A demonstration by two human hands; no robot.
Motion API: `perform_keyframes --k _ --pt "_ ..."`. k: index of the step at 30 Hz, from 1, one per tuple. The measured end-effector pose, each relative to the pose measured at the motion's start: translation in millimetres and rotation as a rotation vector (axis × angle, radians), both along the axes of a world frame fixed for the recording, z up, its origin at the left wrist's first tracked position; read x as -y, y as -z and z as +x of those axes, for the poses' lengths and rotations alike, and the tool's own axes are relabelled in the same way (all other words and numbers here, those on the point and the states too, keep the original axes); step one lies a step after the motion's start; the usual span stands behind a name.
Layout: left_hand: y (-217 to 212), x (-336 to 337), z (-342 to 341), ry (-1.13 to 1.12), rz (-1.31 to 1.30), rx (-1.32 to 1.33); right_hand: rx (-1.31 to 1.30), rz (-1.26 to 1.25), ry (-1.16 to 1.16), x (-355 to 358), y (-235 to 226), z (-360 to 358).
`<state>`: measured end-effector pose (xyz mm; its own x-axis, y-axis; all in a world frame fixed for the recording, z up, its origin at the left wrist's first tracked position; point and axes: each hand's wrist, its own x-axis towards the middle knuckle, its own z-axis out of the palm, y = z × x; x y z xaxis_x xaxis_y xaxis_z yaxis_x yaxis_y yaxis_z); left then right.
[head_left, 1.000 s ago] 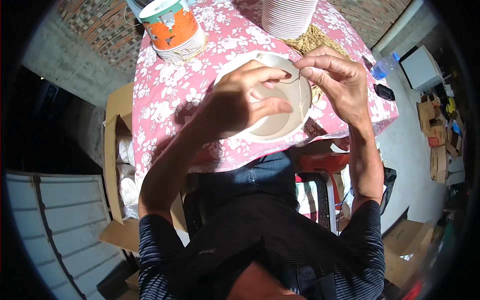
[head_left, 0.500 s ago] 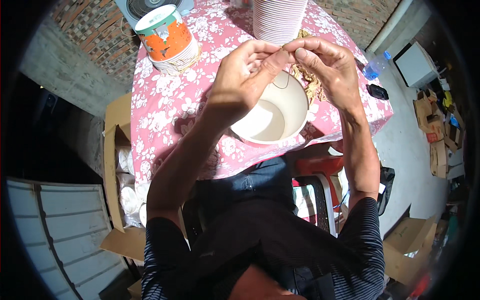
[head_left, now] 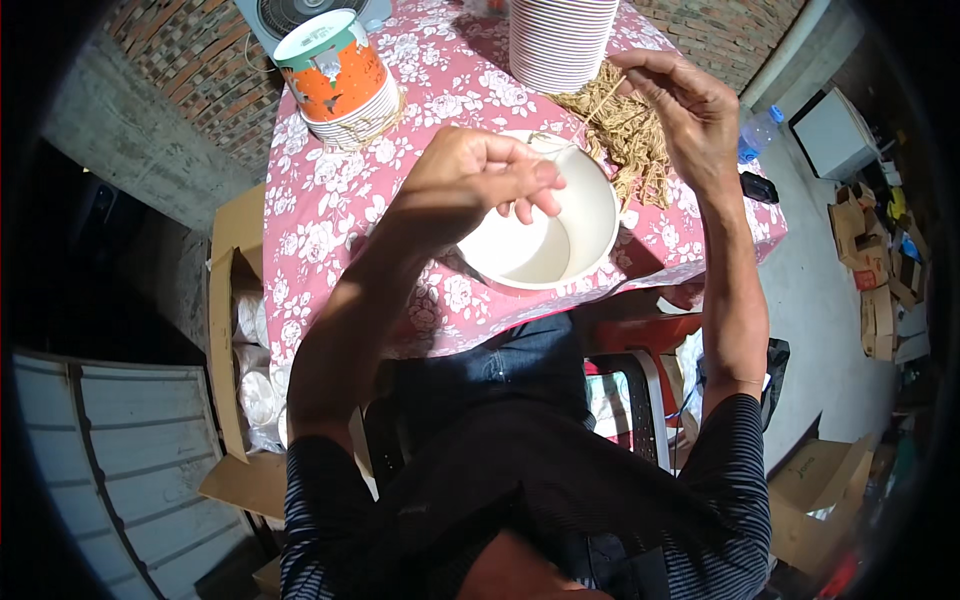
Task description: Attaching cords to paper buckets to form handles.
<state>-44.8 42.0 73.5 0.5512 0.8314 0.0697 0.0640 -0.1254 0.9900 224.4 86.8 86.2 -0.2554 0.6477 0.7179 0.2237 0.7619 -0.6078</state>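
My left hand (head_left: 478,183) grips the rim of a white paper bucket (head_left: 545,235), held tilted above the edge of the table with its open mouth toward me. My right hand (head_left: 683,105) is raised over a heap of tan twine pieces (head_left: 625,135) and pinches one strand (head_left: 602,100) between thumb and fingers. The twine heap lies on a pink flowered tablecloth (head_left: 330,210) just beyond the bucket.
A tall stack of white paper buckets (head_left: 560,40) stands at the table's far side. An orange-and-white printed bucket stack (head_left: 335,75) sits far left. A cardboard box (head_left: 235,330) with white cups is on the floor at my left; more boxes (head_left: 880,290) and a plastic bottle (head_left: 757,132) at right.
My right hand left the bucket rim and moved up and right to the twine heap, taking a strand. The left hand lowered the bucket slightly and keeps hold of it.
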Motion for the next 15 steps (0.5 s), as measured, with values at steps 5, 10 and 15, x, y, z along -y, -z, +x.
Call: perform_keyframes --k 5,10,15 --pt "3 16 -17 -0.012 -0.039 -0.127 0.005 -0.057 0.047 -5 7 18" --pt "4 12 -26 -0.107 -0.044 -0.200 -0.062 -0.119 -0.068 2 5 16" --pt "-16 -5 15 -0.189 0.440 -0.039 -0.013 -0.102 -0.188 14 -17 -4"
